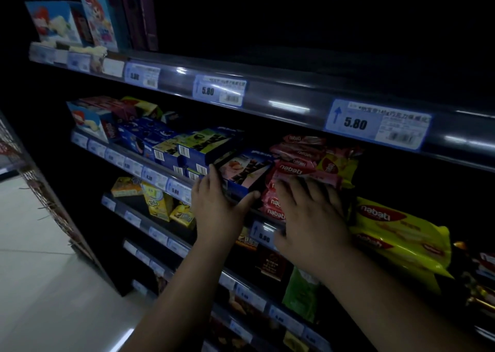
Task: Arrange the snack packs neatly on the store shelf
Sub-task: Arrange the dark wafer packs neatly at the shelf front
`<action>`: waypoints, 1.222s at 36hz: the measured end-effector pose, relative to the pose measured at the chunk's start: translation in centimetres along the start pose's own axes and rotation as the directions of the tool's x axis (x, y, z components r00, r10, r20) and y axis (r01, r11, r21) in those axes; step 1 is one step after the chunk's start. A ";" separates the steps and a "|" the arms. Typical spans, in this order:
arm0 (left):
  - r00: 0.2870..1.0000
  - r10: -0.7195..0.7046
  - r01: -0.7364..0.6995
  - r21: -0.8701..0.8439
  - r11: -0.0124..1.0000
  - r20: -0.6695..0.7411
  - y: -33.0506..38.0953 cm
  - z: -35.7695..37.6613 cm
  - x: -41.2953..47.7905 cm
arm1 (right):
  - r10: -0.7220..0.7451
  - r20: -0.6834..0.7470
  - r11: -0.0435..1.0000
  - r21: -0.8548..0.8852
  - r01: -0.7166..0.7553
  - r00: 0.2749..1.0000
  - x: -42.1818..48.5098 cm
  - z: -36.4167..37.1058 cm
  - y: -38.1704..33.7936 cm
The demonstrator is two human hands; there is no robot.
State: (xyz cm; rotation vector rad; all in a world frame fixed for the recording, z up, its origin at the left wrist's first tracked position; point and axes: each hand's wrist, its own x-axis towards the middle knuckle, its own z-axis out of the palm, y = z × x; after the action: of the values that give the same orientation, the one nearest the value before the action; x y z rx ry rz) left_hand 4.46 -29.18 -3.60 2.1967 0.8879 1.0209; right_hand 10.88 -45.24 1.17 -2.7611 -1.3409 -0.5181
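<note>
Left hand (217, 204): your fingers spread, cupping the pink-and-blue biscuit box (245, 171) at its 7 o'clock corner
Right hand (313, 217): splayed flat on the red Nabati wafer packs (292, 164), at 3 o'clock of the box

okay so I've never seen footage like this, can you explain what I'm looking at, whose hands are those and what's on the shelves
There is one picture, from a camera worn on a person's head, looking forward and down at a dim store shelf. No machine here: both hands are the person's own. The left hand rests against a blue biscuit box with a pink picture. The right hand lies flat over a stack of red Nabati wafer packs. Yellow Nabati packs lie to the right. Price tags line the shelf edges. Neither hand clearly grips anything.
</note>
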 end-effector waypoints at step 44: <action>0.332 0.819 -0.795 -0.329 0.510 0.468 34.4 15.8 -24.7 | 0.673 -0.050 0.726 0.236 -0.646 0.738 -30.4 -5.5 30.4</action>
State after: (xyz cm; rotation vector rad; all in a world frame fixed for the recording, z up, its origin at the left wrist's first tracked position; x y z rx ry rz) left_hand 16.36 -72.57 1.02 2.6926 -0.6459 0.5996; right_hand 15.27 -88.30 0.60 -2.7027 -0.2788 -0.4605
